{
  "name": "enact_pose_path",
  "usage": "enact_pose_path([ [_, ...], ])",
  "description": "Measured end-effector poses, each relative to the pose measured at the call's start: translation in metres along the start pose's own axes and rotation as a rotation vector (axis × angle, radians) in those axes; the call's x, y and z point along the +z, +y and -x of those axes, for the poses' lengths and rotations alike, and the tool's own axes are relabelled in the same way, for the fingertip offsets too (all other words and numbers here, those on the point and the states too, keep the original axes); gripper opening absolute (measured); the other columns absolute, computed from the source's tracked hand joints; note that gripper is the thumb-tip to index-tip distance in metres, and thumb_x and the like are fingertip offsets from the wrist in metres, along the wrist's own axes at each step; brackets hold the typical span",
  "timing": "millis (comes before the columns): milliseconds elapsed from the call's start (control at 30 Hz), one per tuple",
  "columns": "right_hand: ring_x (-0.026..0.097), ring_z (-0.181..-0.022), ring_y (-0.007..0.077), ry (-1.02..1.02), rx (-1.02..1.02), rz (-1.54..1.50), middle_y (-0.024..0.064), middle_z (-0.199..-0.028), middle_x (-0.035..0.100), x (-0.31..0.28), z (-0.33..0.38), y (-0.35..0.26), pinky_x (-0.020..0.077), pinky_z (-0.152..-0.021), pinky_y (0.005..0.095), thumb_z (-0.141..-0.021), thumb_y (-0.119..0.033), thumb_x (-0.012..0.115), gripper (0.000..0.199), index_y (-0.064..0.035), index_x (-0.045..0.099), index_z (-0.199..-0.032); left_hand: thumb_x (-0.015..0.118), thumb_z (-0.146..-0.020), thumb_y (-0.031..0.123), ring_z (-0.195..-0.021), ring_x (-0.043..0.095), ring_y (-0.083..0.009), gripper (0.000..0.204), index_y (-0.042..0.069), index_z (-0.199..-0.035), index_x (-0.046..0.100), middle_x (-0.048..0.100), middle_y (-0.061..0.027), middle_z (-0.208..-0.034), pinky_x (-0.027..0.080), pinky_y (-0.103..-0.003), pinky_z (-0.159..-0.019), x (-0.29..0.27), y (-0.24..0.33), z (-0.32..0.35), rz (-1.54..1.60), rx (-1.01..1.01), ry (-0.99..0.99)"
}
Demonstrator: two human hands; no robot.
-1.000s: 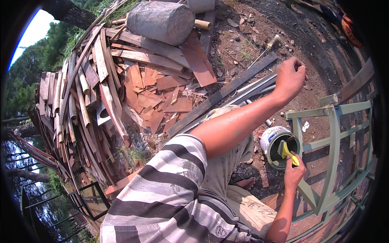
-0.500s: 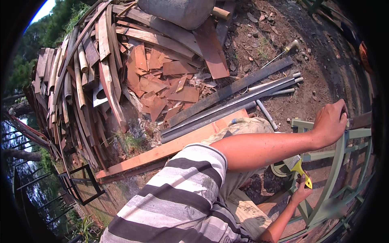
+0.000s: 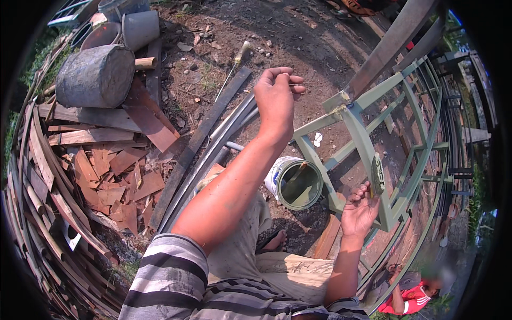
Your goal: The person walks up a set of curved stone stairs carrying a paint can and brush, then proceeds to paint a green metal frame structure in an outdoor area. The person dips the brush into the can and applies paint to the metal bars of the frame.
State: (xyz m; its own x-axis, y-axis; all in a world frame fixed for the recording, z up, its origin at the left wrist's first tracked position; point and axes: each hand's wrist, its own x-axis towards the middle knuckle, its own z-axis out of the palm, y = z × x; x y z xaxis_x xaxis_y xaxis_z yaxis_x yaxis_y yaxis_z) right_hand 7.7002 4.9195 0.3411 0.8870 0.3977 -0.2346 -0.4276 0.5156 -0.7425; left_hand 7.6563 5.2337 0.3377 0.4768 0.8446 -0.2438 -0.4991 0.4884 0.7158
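Note:
My left hand (image 3: 274, 101) is raised in mid-air beside the green metal frame (image 3: 365, 128). Its fingers are loosely bent and apart, with nothing seen in them. My right hand (image 3: 358, 212), palm up, is closed on a paintbrush (image 3: 378, 173) at a curved bar of the frame. Most of the brush handle is hidden by the fingers; wet green paint coats its head. Between my arms stands a white paint can (image 3: 272, 176), its inside and rim coated green, with a brownish stick-like thing showing inside.
Left lie broken brown sheets (image 3: 128, 184), stacked planks (image 3: 53, 181) and a cement-crusted bucket (image 3: 96, 77). Metal bars and pipes (image 3: 213, 144) run along the ground. A long flat bar (image 3: 392, 45) meets the frame's top. A person in a red shirt (image 3: 413, 298) is at lower right.
My view has swung right, bringing the can and more of the frame in. The left hand has left the frame's corner and loosened. The brush has gone from the can to the frame.

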Motion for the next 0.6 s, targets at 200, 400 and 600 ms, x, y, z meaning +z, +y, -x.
enact_pose_path([
  [200,0.062,-0.082,0.0146,0.140,-0.183,0.012,0.0064,-0.093,0.065,0.020,-0.026,-0.002,0.0554,-0.073,0.0268,-0.100,-0.017,0.062,0.017,-0.0027,0.063,-0.109,0.049,-0.099,0.011,-0.079,0.069,-0.0166,0.021,0.001,-0.114,0.059,0.071,-0.0120,-0.098,0.055,-0.028,-0.068,-0.014,0.002,-0.011,-0.018,-0.064,0.057],
  [400,0.065,-0.076,0.0153,0.276,-0.525,0.553,0.0097,-0.094,0.066,0.029,0.003,0.023,0.0538,-0.066,0.0261,-0.101,-0.010,0.055,0.020,0.0010,0.062,-0.116,0.050,-0.101,0.016,-0.085,0.069,-0.0205,0.031,-0.005,-0.122,0.055,0.070,-0.0143,-0.102,0.056,-0.032,-0.075,-0.040,0.016,-0.018,-0.090,-0.028,0.072],
  [600,0.065,-0.077,0.0102,-0.038,-0.217,1.216,0.0068,-0.097,0.070,0.021,0.005,0.032,0.0510,-0.067,0.0226,-0.095,0.002,0.063,0.015,0.0018,0.068,-0.109,0.045,-0.105,0.016,-0.092,0.068,-0.0221,0.035,-0.007,-0.131,0.049,0.068,-0.0175,-0.112,0.057,-0.033,-0.080,-0.048,0.015,-0.026,-0.236,-0.135,-0.035],
])
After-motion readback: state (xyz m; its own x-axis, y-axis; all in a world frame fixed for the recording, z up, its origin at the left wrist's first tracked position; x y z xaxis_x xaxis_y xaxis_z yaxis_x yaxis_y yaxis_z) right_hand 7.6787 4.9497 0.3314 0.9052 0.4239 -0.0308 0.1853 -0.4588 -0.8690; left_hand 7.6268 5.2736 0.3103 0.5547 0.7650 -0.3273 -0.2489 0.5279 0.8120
